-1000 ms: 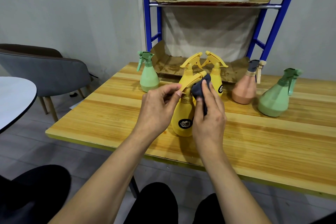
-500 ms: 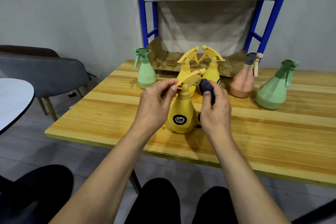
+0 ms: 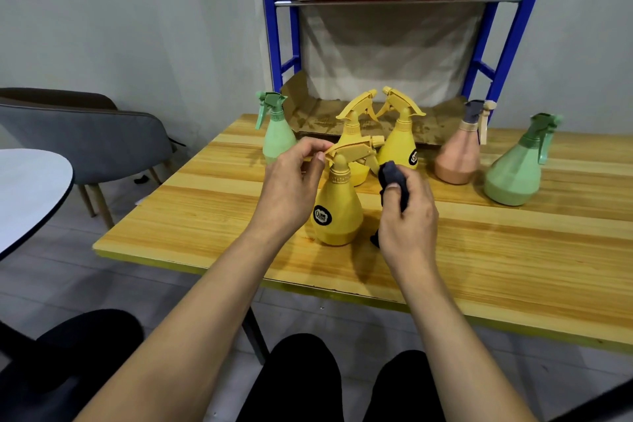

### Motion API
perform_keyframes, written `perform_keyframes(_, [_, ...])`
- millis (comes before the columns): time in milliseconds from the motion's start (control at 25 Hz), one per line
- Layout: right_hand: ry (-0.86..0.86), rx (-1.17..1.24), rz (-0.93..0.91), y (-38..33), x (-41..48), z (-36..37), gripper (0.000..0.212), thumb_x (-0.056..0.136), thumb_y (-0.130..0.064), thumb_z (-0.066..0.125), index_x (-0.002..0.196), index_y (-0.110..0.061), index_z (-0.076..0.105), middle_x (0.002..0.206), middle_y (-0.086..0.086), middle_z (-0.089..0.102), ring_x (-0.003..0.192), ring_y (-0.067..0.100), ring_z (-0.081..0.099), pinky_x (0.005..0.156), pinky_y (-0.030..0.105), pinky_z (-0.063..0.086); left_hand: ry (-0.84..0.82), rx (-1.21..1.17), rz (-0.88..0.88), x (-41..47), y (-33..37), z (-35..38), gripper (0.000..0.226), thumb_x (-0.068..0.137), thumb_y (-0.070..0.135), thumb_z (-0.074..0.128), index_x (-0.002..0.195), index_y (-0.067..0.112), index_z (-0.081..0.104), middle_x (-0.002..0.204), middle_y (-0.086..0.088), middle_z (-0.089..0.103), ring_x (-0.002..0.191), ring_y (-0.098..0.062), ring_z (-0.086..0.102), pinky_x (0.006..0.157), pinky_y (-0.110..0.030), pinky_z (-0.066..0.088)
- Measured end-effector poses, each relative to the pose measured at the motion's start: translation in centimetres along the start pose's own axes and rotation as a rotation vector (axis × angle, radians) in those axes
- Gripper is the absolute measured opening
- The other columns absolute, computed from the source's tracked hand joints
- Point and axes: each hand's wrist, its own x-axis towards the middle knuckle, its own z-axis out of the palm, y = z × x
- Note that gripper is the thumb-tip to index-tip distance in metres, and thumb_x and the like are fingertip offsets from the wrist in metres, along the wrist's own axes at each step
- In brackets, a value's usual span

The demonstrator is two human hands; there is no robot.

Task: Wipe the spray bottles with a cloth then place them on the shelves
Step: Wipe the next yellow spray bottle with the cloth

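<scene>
Near the table's front edge: a bottle [image 3: 337, 212] stands upright on the table [image 3: 479, 267], between the two hands.
Bottle look: matte yellow, pear-shaped, with a ribbed collar, a round black label low on its front, and a yellow trigger head whose nozzle points right.
Cloth [image 3: 394, 178]: dark and bunched, just right of the bottle's neck.
Change: a second ago the cloth was pressed up against the nozzle. It now sits lower, level with the trigger, and the right hand has dropped with it. The bottle has kept its spot, and the left hand still holds the head.
Left hand [image 3: 291, 188]: left of the bottle, thumb and fingertips pinching the rear end of the trigger head.
Right hand [image 3: 407, 216]: right of the bottle, fingers curled round the cloth with the thumb pressed on it. The cloth's top lies against or just off the trigger; I cannot tell which.
Grip and bottle: only the head is held, and the body hangs free below the left fingers, its base on the wood.
Behind the bottle: a yellow pair [image 3: 399, 147] and a shelf [image 3: 397, 0].
Left of the bottle, further back: a small green bottle [image 3: 277, 137].
Right of the bottle: a pink bottle [image 3: 459, 158], then a large green bottle [image 3: 513, 178].
</scene>
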Motion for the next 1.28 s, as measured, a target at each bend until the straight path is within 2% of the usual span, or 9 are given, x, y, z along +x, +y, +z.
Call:
perform_keyframes(80, [-0.011, 0.025, -0.009, -0.3, -0.4, -0.1, 0.034, 0.097, -0.027, 0.045, 0.125, -0.019, 0.062, 0.109, -0.007, 0.057, 0.109, 0.021, 0.054, 0.092, 0.036, 0.044, 0.044, 0.124, 0.028, 0.4, 0.3, -0.2, 0.024, 0.104, 0.015, 0.060, 0.119, 0.025, 0.075, 0.112, 0.008, 0.064, 0.096, -0.004, 0.062, 0.083, -0.014, 0.052])
perform_keyframes(240, [-0.025, 0.055, -0.023, -0.7, -1.0, -0.3, 0.036, 0.094, -0.030, 0.045, 0.123, -0.020, 0.065, 0.108, -0.006, 0.060, 0.106, 0.018, 0.056, 0.089, 0.034, 0.047, 0.075, 0.253, 0.098, 0.4, 1.7, -0.7, 0.031, 0.102, 0.013, 0.062, 0.129, 0.025, 0.070, 0.117, 0.003, 0.062, 0.099, -0.006, 0.060, 0.085, -0.019, 0.051])
perform_keyframes(440, [-0.074, 0.065, -0.058, -1.0, -1.5, -0.1, 0.041, 0.093, -0.033, 0.045, 0.122, -0.015, 0.067, 0.109, -0.004, 0.063, 0.106, 0.020, 0.058, 0.093, 0.035, 0.048, -0.154, 0.160, 0.051, -0.5, 2.6, -0.4, 0.030, 0.108, 0.033, 0.050, 0.137, 0.029, 0.056, 0.130, 0.007, 0.065, 0.125, -0.016, 0.057, 0.102, -0.042, 0.051])
perform_keyframes(560, [-0.126, 0.056, -0.123, -1.4, -2.0, 0.3, 0.035, 0.094, -0.028, 0.047, 0.120, -0.016, 0.067, 0.109, -0.004, 0.066, 0.104, 0.017, 0.058, 0.092, 0.035, 0.047, -0.226, 0.055, 0.027, 0.0, 2.8, -0.4, 0.037, 0.108, 0.045, 0.045, 0.139, 0.029, 0.059, 0.133, 0.008, 0.061, 0.126, -0.012, 0.054, 0.103, -0.033, 0.047])
perform_keyframes(640, [-0.157, 0.058, -0.134, -1.5, -2.1, 0.6, 0.032, 0.093, -0.023, 0.050, 0.119, -0.016, 0.068, 0.111, -0.002, 0.067, 0.105, 0.018, 0.058, 0.092, 0.038, 0.048, -0.189, 0.088, 0.070, 0.3, 2.6, -0.6, 0.039, 0.107, 0.041, 0.049, 0.139, 0.024, 0.063, 0.131, 0.008, 0.060, 0.121, -0.006, 0.055, 0.097, -0.018, 0.045])
perform_keyframes(720, [-0.159, 0.052, -0.126, -1.5, -2.1, 0.6, 0.033, 0.093, -0.024, 0.050, 0.120, -0.017, 0.067, 0.111, -0.003, 0.066, 0.105, 0.019, 0.058, 0.093, 0.040, 0.049, -0.108, 0.057, 0.065, 0.5, 2.0, -0.8, 0.034, 0.106, 0.034, 0.055, 0.135, 0.022, 0.068, 0.121, 0.010, 0.065, 0.109, -0.003, 0.062, 0.089, -0.013, 0.050])
perform_keyframes(880, [-0.099, 0.041, -0.081, -1.6, -2.0, 0.5, 0.034, 0.094, -0.026, 0.050, 0.124, -0.019, 0.066, 0.111, -0.006, 0.062, 0.107, 0.017, 0.056, 0.093, 0.040, 0.049, 0.027, -0.176, -0.059, 0.7, 1.0, -1.3, 0.012, 0.097, 0.030, 0.071, 0.106, 0.025, 0.076, 0.099, 0.007, 0.076, 0.095, -0.012, 0.074, 0.082, -0.041, 0.065])
perform_keyframes(1160, [0.058, 0.060, -0.130, -3.2, 0.7, 1.5, 0.039, 0.098, -0.014, 0.062, 0.137, -0.017, 0.062, 0.138, 0.002, 0.062, 0.128, 0.019, 0.053, 0.109, 0.033, 0.043, 0.075, -0.260, -0.090, 0.5, 1.2, -0.5, 0.017, 0.094, 0.029, 0.076, 0.107, 0.020, 0.082, 0.088, 0.005, 0.081, 0.082, -0.016, 0.078, 0.076, -0.043, 0.066])
perform_keyframes(1280, [0.049, 0.064, -0.180, -3.8, -0.7, 3.0, 0.041, 0.100, -0.014, 0.061, 0.141, -0.017, 0.060, 0.145, 0.000, 0.057, 0.133, 0.013, 0.049, 0.111, 0.017, 0.036, 0.096, -0.243, -0.075, 0.5, 1.3, -0.1, 0.015, 0.095, 0.027, 0.075, 0.106, 0.020, 0.082, 0.086, 0.004, 0.081, 0.081, -0.019, 0.079, 0.076, -0.045, 0.066])
